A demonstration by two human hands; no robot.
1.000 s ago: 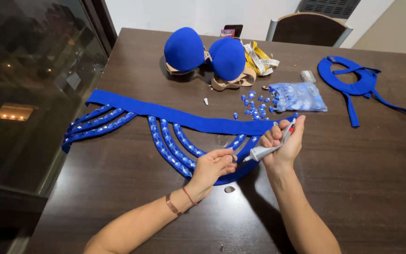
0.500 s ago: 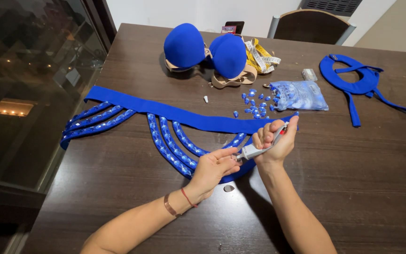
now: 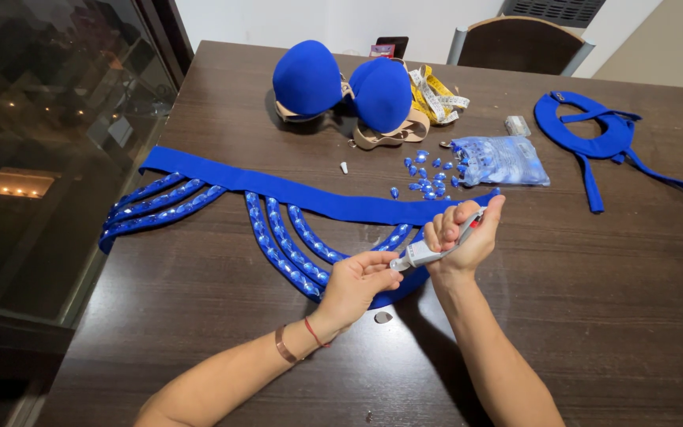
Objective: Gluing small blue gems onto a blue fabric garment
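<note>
My right hand [image 3: 462, 237] is shut on a small grey glue tube [image 3: 428, 248], its nozzle pointing left and down at the blue fabric belt [image 3: 278, 190] with looped, gem-covered strands [image 3: 286, 245]. My left hand [image 3: 359, 283] rests on the lower loop of those strands, fingers curled and pinching at the spot under the nozzle; whether it pinches a gem or the strand is not clear. Loose blue gems [image 3: 428, 175] lie beyond the belt next to a clear bag of gems [image 3: 501, 160].
Two blue padded cups [image 3: 345, 83] sit at the back with a yellow measuring tape [image 3: 436, 93]. A blue strap piece [image 3: 594, 138] lies at the right. A small cap [image 3: 383, 317] lies near my left wrist. A chair [image 3: 519, 43] stands behind the table; dark glass on the left.
My right hand with the tube has dropped slightly and closed in on my left hand. The left hand stays on the lower loop.
</note>
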